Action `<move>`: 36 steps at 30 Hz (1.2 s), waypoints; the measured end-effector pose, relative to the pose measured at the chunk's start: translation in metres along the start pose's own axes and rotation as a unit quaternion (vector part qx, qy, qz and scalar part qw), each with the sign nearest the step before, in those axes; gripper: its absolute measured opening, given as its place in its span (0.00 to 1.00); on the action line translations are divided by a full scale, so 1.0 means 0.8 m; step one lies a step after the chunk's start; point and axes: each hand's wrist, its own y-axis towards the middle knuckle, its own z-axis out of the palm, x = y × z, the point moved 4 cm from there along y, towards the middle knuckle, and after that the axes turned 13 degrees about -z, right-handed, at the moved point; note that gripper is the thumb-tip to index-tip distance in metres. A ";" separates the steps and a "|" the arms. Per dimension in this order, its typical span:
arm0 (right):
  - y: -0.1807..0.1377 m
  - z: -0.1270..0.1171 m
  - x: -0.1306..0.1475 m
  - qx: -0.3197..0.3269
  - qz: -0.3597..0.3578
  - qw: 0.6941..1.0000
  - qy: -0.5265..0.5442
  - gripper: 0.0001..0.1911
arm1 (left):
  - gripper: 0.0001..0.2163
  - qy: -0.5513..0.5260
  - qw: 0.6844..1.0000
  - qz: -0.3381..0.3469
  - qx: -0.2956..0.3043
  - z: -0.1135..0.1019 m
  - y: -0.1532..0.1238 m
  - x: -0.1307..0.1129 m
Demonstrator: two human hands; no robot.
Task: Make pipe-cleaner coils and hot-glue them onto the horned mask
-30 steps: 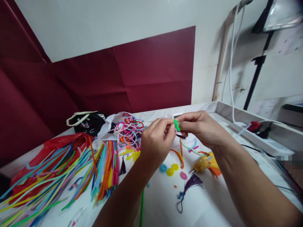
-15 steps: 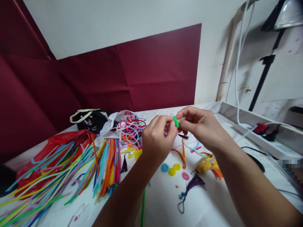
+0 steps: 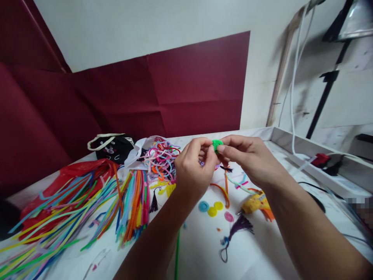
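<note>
A small green coil of pipe cleaner (image 3: 217,144) is pinched between both hands above the table. My left hand (image 3: 194,163) grips its left edge between thumb and fingers. From the other side, my right hand (image 3: 245,155) holds it with the thumb across its face. Below the hands lie a blue coil (image 3: 203,206), two yellow coils (image 3: 212,211) and a pink coil (image 3: 229,216). A purple tassel (image 3: 240,227) with a loop is nearer to me. A single green pipe cleaner (image 3: 177,256) runs down beside my left forearm.
A yellow glue gun (image 3: 253,203) rests by my right forearm. Bundles of coloured pipe cleaners (image 3: 134,206) and a red plastic bag (image 3: 67,175) spread over the left side. Behind them are a tangled pile of pipe cleaners (image 3: 163,157) and a black pouch (image 3: 112,149). A power plug (image 3: 322,159) sits at the right.
The green coil has turned from edge-on to showing its flat round face. Both hands stay in nearly the same place, still holding it.
</note>
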 end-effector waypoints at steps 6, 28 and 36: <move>-0.001 -0.002 0.005 0.017 -0.011 1.000 -0.010 0.11 | 0.06 0.010 1.000 0.009 -0.005 -0.002 -0.002 -0.005; -0.008 -0.001 0.026 0.057 -0.111 0.942 -0.310 0.12 | 0.05 0.087 0.995 0.022 0.043 -0.005 0.000 -0.007; -0.007 -0.004 0.025 0.078 -0.083 0.944 -0.309 0.13 | 0.06 0.025 0.994 -0.024 0.107 0.000 0.004 0.003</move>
